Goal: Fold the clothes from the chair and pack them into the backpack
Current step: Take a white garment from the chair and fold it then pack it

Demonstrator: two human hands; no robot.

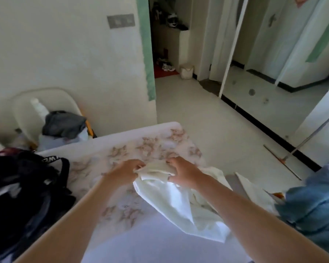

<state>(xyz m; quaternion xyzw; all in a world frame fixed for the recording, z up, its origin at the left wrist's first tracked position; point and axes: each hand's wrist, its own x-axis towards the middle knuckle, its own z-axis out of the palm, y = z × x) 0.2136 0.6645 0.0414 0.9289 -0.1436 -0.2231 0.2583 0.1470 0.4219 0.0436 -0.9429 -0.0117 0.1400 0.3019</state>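
In the head view, the white garment [175,202] lay bunched on the floral sheet [150,143]. Its far edge was gathered up between both hands, and the rest trailed back toward the person in loose folds.

The left hand [127,170] had its fingers curled down over one end of that edge, pinching the cloth. The right hand [182,171] gripped the other end, fingers bent round a thick fold.

The cloth looked thin, light and quite limp. It would probably sag and slide wherever it was unsupported and keep no shape of its own. The best hold was likely at two corners or along a seam, pulled taut, so the body could be laid flat on the sheet and smoothed before folding. There seemed to be no risk of damage, only of the fold slipping apart.

In colour it was off-white, slightly cream near the hands and brighter where the light struck it, with soft creases. The picture was blurred, so it may have been a shirt, but the cut could not be told.

The black backpack [23,186] sat at the left on the same surface, near the left forearm. Beyond it stood the chair [46,103], with grey clothes [64,123] heaped on it and not yet folded.
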